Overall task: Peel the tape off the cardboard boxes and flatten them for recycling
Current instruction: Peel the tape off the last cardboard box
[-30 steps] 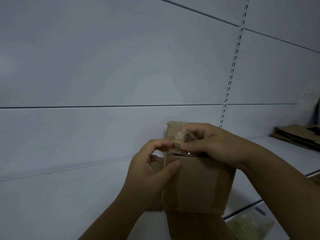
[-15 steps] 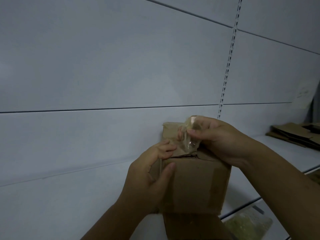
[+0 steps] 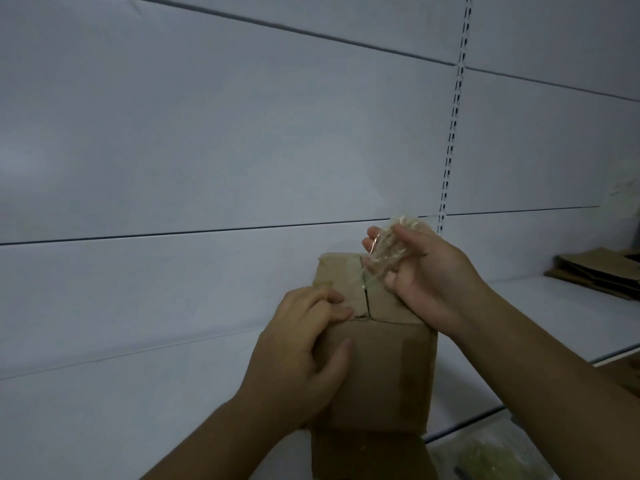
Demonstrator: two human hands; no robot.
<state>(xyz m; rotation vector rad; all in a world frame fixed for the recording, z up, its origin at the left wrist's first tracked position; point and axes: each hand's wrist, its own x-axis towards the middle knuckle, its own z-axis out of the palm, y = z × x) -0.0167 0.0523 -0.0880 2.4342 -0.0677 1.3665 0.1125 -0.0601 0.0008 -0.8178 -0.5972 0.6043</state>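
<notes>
A small brown cardboard box (image 3: 384,372) is held up in front of a pale wall. My left hand (image 3: 298,355) grips its left side, thumb on the near face and fingers on the top flap. My right hand (image 3: 419,271) is raised above the box's top right and pinches a crumpled wad of clear tape (image 3: 391,249). A thin strand of tape still runs from the wad down to the top seam, where a dark slit shows between the flaps. A strip of tape runs down the right edge of the near face.
Flattened cardboard pieces (image 3: 599,275) lie on a white shelf (image 3: 540,306) at the right. A clear bag with greenish contents (image 3: 491,455) sits at the bottom right, below the shelf. A slotted shelf upright (image 3: 453,116) runs down the wall panels.
My right hand has pulled the tape wad up and to the right, away from the box top. The top seam now shows as an open slit. My left hand shifted its grip slightly.
</notes>
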